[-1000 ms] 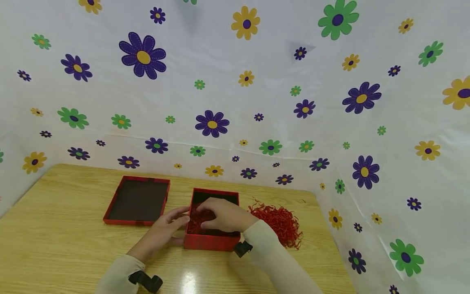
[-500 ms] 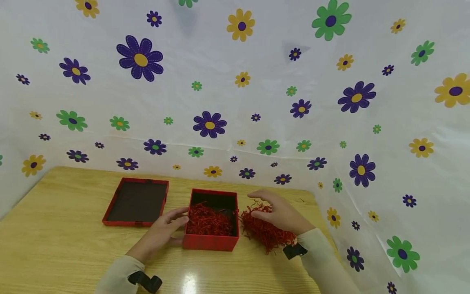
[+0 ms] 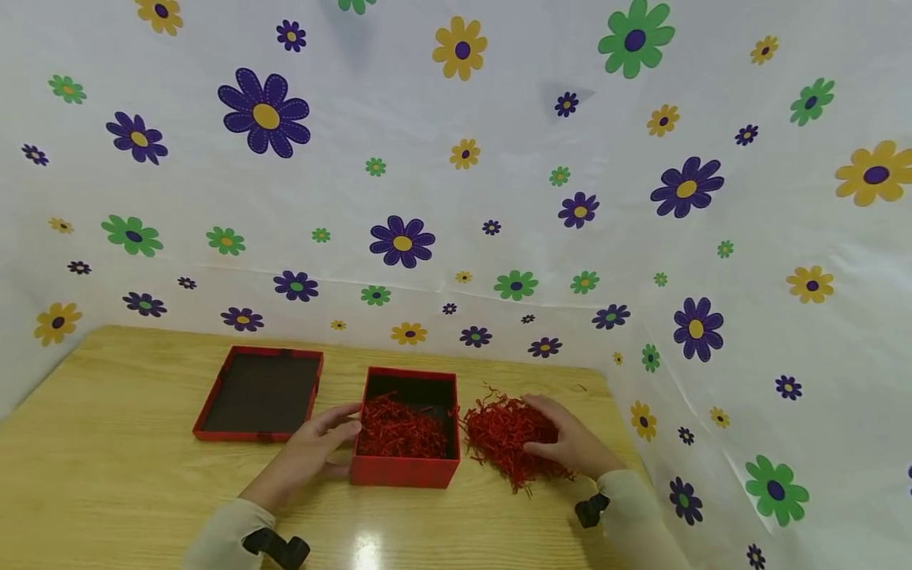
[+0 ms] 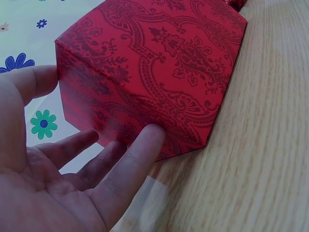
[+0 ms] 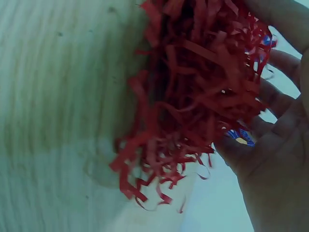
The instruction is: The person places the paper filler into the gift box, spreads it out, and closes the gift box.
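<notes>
The left hand (image 3: pixel 317 447) rests its fingertips against the near side of a red box (image 3: pixel 404 473), its fingers spread and barely bent, holding the side without wrapping round it. The box stands upright just to the right of that hand, with a loose layer of red paper shreds (image 3: pixel 402 431) inside. The right hand (image 3: pixel 570 439) is spread in a loose cup, thumb and fingers wide apart, touching the right side of a red shred heap (image 3: pixel 506 435). That heap lies on the wooden table (image 3: pixel 128 443) to the left of the right hand, between it and the box. Beyond the left hand, and to its left, a shallow red lid (image 3: pixel 264 392) lies with its dark inside facing up. Farther beyond both hands hangs a white flowered sheet (image 3: pixel 342 190).
</notes>
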The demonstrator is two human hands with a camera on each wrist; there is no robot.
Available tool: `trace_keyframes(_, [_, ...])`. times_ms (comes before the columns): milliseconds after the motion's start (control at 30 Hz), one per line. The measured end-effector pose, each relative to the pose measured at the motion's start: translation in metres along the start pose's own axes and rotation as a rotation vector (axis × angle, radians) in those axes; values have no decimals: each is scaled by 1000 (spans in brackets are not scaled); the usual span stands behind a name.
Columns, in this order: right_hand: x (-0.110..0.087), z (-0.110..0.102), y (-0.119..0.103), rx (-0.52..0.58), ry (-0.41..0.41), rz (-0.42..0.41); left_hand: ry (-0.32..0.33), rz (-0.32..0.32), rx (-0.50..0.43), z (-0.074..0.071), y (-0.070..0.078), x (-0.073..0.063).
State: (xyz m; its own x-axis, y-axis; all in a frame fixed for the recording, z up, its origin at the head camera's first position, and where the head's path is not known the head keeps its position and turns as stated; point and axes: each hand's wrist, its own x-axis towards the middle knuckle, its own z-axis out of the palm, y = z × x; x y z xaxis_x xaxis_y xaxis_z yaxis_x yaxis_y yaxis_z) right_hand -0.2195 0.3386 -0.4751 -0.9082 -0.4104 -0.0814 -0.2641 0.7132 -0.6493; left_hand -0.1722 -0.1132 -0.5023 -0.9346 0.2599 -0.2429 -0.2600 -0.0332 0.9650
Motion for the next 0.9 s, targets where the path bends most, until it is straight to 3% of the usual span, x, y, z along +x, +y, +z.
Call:
trace_keyframes(167, [3,10,9,-47,-17,-20,-2,3,1,-1,-1,1])
trace_keyframes(367, [4,16,10,-99,21,-3,12,-6,-7,-1,0,1])
trace_keyframes(900, [2,10,12,-49,88,-100,6,-5,-11,-2,0,0])
